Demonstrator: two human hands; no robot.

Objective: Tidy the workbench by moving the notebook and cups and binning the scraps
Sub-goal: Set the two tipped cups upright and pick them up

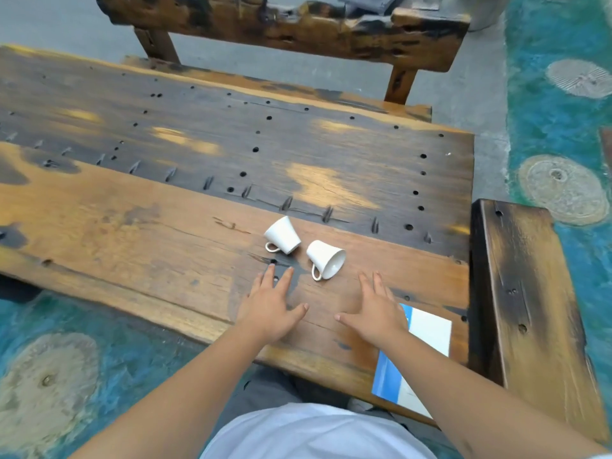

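Note:
Two white cups lie tipped on their sides on the wooden workbench (132, 226). The left cup (282, 235) and the right cup (325, 259) both have their handles toward me. My left hand (272, 306) hovers flat with fingers spread just short of the left cup. My right hand (376, 309) is also open and empty, a little below and to the right of the right cup. A blue and white notebook (427, 329) lies at the bench's near right corner, partly under my right forearm. No scraps are visible.
A wooden bench seat (530, 293) stands along the right end of the workbench. Another rough wooden bench (298, 28) sits beyond the far edge. The floor (556, 127) is teal with round patterned patches.

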